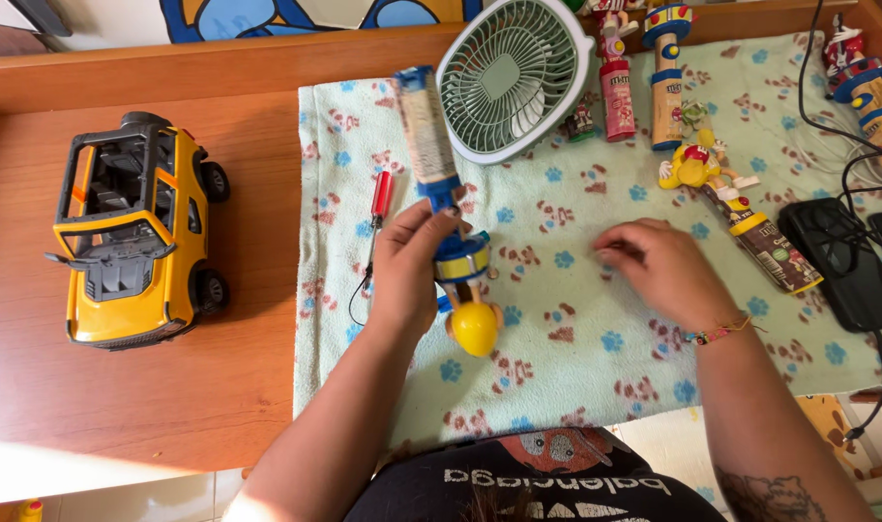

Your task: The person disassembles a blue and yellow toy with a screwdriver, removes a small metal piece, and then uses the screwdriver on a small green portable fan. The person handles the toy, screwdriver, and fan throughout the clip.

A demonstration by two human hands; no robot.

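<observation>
My left hand [409, 263] grips a candy-tube toy [431, 145] around its blue collar, holding it slanted above the paw-print cloth [557, 329]. The toy's round yellow figure head [475, 327] points toward me and its long tube points away. My right hand [659, 266] rests palm down on the cloth to the right, fingers curled; whether anything lies under them is hidden. A beaded bracelet sits on that wrist.
A yellow toy jeep [132, 242] stands on the wooden desk at left. A green round fan [511, 75] leans at the back. A red pen-like tool [380, 198], several more candy-tube toys [750, 227] and black devices with cables [842, 261] lie nearby.
</observation>
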